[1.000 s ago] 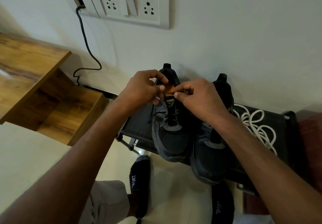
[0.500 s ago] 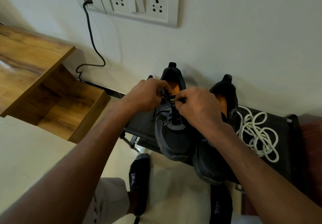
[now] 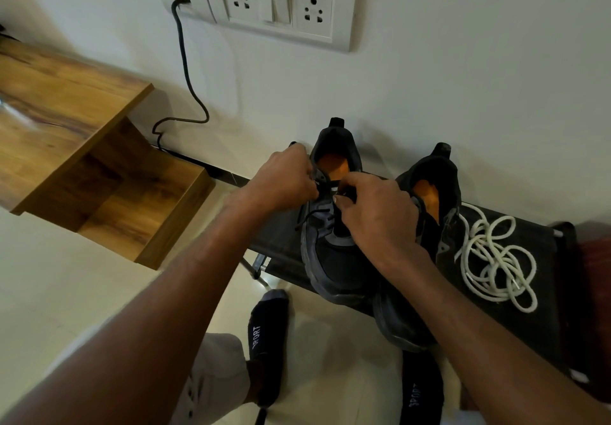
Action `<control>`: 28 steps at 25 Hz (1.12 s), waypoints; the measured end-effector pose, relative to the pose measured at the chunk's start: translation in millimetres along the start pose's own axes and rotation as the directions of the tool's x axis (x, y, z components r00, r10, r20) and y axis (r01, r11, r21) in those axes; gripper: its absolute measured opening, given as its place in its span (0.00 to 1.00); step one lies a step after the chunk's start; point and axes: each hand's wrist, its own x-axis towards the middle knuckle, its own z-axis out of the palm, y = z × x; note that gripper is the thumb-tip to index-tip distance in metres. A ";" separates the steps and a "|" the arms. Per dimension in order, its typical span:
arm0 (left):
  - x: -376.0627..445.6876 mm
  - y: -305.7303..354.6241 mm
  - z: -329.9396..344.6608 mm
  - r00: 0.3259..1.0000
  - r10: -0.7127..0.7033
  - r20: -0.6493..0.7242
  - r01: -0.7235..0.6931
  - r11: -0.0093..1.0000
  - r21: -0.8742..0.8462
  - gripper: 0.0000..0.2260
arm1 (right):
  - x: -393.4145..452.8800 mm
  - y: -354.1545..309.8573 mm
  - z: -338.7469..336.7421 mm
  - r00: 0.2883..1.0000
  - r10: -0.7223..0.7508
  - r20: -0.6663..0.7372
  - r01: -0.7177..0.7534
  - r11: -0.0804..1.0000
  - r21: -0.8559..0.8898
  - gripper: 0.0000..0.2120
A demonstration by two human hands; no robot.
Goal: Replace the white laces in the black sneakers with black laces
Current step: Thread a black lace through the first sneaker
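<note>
Your left hand (image 3: 281, 183) and right hand (image 3: 377, 213) were both curled over the top eyelets of the left sneaker (image 3: 334, 252) on the rack (image 3: 542, 246), each set of fingers pinching the black lace (image 3: 310, 218) there. If you had pulled unevenly, one end could have slipped back out of its eyelet. The white laces (image 3: 496, 259) lay in a heap well right of your fingers, beyond the second sneaker (image 3: 436, 193).
</note>
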 end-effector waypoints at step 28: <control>-2.6 0.3 0.6 0.980 0.122 0.156 -0.154 0.966 0.208 0.09 | 17.9 25.6 -21.8 0.941 -0.160 0.300 0.138 0.986 0.094 0.31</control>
